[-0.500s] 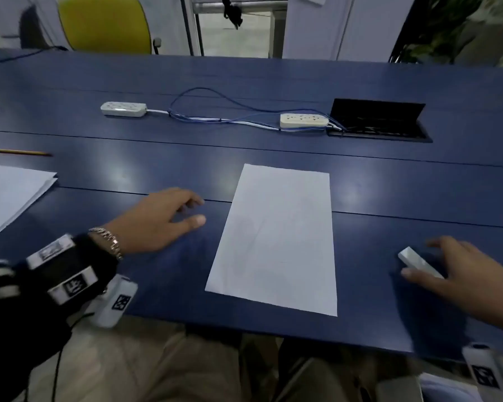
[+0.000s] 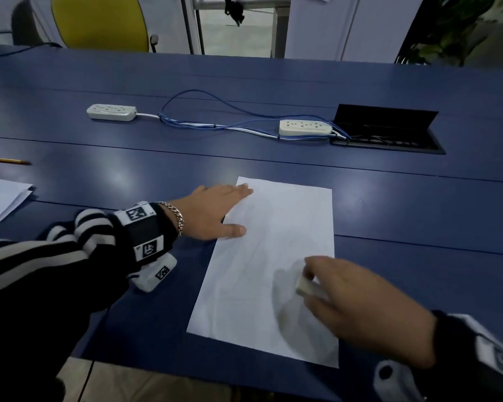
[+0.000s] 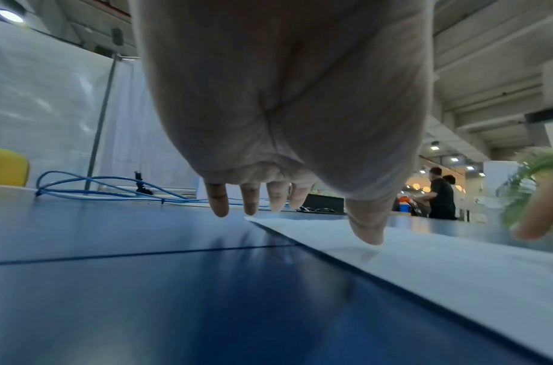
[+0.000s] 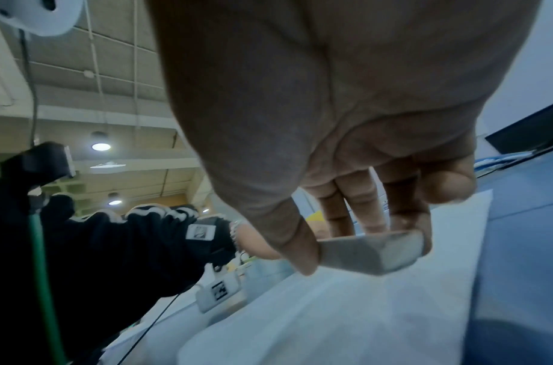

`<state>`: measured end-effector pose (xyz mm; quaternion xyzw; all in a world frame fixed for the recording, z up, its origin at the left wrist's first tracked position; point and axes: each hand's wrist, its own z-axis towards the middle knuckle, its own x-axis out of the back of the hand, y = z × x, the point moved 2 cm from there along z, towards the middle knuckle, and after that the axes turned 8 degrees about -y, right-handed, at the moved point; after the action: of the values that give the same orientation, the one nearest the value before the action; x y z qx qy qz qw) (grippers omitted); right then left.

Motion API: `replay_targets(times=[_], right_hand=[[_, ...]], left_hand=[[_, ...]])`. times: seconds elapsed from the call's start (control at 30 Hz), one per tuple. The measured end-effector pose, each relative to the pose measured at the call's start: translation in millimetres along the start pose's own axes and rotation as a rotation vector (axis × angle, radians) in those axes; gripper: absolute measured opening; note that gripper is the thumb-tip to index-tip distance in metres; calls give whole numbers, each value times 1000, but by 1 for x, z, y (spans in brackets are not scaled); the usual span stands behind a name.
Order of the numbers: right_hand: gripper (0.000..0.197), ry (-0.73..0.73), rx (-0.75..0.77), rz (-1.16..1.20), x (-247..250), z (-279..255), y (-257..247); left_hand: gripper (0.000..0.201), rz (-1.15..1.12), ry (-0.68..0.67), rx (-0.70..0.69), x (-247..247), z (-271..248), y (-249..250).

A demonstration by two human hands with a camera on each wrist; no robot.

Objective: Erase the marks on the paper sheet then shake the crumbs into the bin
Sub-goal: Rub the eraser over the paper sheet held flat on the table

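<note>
marks on the paper sheet too faint to make out. right hand motion-blurred in head view, eraser mostly hidden under its fingers; only one end shows. pencil and paper stack cut off by the left edge. left wrist view: palm blocks most of the frame, can't tell if the thumb touches the sheet. people in background too small to read.
</note>
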<state>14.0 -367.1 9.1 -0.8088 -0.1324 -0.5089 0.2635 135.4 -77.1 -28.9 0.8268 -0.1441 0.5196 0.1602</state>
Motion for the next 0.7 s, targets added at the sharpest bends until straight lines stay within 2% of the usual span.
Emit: replay_targets(times=[0.1,0.3,0.43,0.57,0.7], right_hand=[[16,-38,-15,-84,-12,2,-13],[16,-26,-40,-121,-10,-9,-13],[22,-44,-71,-120,-4,-11,-7],[22,-38,-124,-152,5,-8,-16],[20,5,-95,-172,1,9,-32]], left_hand=[[96,50,-32,28,-2,2,0],[105,38,46,9,-9,-25,-5],[99,-36,103,-39,-15,-43,-6],[90,-174,65,-23,-8,-57,-12],[82,-51,-21,58,-6,-65,-13]])
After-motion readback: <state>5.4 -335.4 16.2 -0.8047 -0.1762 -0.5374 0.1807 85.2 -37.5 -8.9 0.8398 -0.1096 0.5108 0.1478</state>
